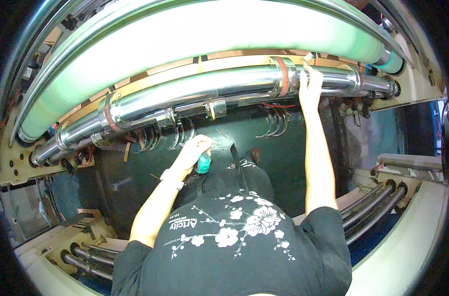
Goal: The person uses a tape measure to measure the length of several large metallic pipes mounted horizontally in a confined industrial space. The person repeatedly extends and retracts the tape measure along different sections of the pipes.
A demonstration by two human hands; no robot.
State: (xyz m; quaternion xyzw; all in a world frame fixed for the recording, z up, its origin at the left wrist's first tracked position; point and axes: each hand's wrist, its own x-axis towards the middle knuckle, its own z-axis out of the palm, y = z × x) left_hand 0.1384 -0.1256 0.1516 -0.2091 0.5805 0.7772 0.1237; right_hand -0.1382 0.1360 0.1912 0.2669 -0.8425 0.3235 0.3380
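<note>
My left hand is closed around a small teal, rounded object, held in front of my body below the rollers. Its upper part is hidden by the fingers, so its exact kind cannot be told. Farther off to the right, my right hand reaches up to the long polished metal roller. Its fingers are drawn together beside a reddish-brown band on the roller. A small pale thing shows at the fingertips, too small to name.
A large whitish-green roll spans the machine behind the metal roller. Thin curved metal pieces hang below the roller. Cream machine frames stand on both sides, with dark bars at the near right.
</note>
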